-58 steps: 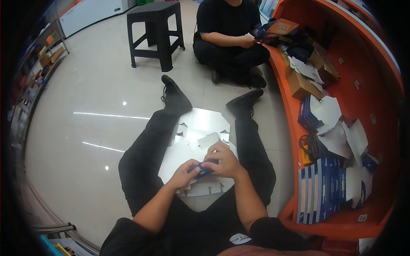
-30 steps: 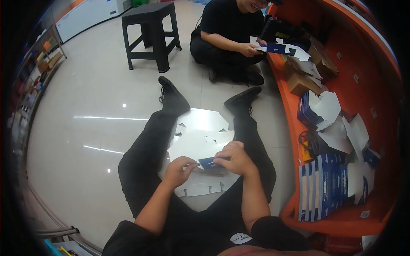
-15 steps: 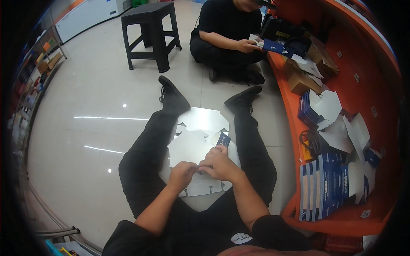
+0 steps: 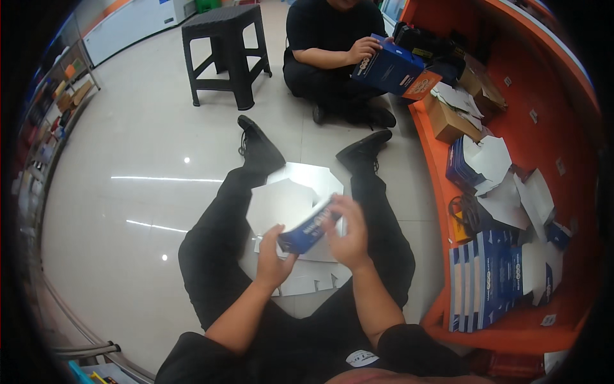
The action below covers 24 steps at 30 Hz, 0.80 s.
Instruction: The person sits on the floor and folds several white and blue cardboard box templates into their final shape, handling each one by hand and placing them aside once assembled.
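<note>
A partly folded blue cardboard box (image 4: pixel 304 237) with a white inside is raised, tilted, between my knees, its wide white flap standing open on the far left. My left hand (image 4: pixel 274 261) is closed on the box's near left end, thumb below and fingers along its side. At the opposite end, my right hand (image 4: pixel 348 233) is blurred by motion; its thumb lies in front of the blue side and its fingers reach over the far corner. Under the box, flat white cardboard blanks (image 4: pixel 307 276) with notched edges lie on the floor between my legs.
Across from me a seated person (image 4: pixel 336 48) holds a blue and orange box (image 4: pixel 396 69). An orange shelf (image 4: pixel 441 185) on the right bears stacked blue boxes (image 4: pixel 489 275), half-folded boxes and brown cartons (image 4: pixel 448 118). A dark plastic stool (image 4: pixel 224 48) stands at far left.
Both hands have turned the box so its blue side faces me, and my right hand has moved right and up. The other person's blue box now appears opened out and facing this way.
</note>
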Each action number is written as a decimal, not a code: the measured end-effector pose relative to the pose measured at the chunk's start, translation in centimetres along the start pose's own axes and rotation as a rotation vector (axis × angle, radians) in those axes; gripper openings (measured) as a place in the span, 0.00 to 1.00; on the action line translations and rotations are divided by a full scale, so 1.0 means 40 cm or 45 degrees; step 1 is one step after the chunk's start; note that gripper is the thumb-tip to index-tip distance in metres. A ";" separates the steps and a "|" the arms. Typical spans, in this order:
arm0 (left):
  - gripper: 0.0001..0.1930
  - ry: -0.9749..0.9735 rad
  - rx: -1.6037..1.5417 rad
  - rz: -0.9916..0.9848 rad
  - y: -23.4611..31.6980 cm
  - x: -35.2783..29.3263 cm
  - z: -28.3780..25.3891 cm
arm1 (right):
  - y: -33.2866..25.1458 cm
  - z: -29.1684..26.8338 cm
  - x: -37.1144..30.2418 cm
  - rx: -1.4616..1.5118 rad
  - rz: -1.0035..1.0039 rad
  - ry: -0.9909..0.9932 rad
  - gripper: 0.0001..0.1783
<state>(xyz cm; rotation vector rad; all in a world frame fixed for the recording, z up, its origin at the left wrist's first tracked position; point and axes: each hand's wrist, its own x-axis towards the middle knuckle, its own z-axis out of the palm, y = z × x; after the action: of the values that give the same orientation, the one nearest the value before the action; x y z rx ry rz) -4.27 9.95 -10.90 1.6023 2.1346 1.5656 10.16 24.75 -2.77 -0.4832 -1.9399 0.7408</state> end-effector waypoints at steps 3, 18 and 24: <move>0.35 0.149 -0.200 -0.137 -0.005 0.012 0.011 | 0.099 -0.002 -0.020 0.014 0.436 0.604 0.16; 0.15 -0.103 -0.986 -0.562 -0.054 -0.054 0.050 | 0.113 -0.022 -0.024 1.253 1.001 0.279 0.23; 0.25 -0.341 -0.815 -0.791 -0.085 -0.016 0.048 | 0.147 -0.045 -0.036 1.362 0.951 0.093 0.18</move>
<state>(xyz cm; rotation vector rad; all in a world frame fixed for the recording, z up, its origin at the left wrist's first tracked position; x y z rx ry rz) -5.25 10.94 -14.60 0.7862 1.5337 1.4800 12.55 28.73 -7.08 -0.5143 -0.9992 2.0176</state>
